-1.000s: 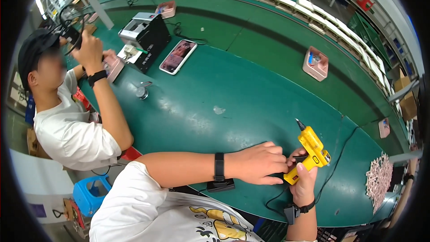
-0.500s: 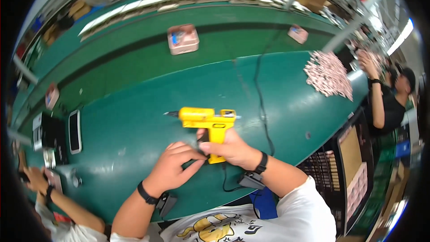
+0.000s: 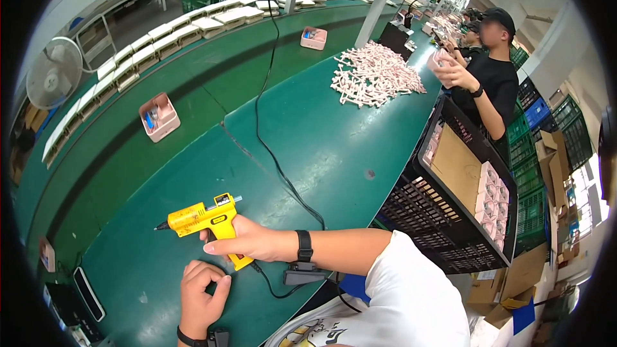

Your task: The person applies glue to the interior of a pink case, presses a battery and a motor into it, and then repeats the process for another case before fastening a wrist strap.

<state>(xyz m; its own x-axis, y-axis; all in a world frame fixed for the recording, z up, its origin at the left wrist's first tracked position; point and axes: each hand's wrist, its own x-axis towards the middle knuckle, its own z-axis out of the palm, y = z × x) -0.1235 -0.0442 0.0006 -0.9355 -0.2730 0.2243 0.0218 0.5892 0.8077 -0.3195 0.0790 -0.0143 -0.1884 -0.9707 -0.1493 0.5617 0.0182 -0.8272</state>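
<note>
The yellow glue gun (image 3: 196, 220) is over the tabletop (image 3: 347, 173), between its belt-side and near edges, barrel running lengthwise, nozzle toward the left end. The person's right hand (image 3: 247, 242) grips its handle. The left hand (image 3: 200, 295) lies just beside the handle's foot, nearer the tabletop's left end, fingers curled; whether they pinch anything cannot be told.

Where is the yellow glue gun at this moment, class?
In the head view, left of centre, the yellow glue gun is in the right hand, above the left hand in the picture.
</note>
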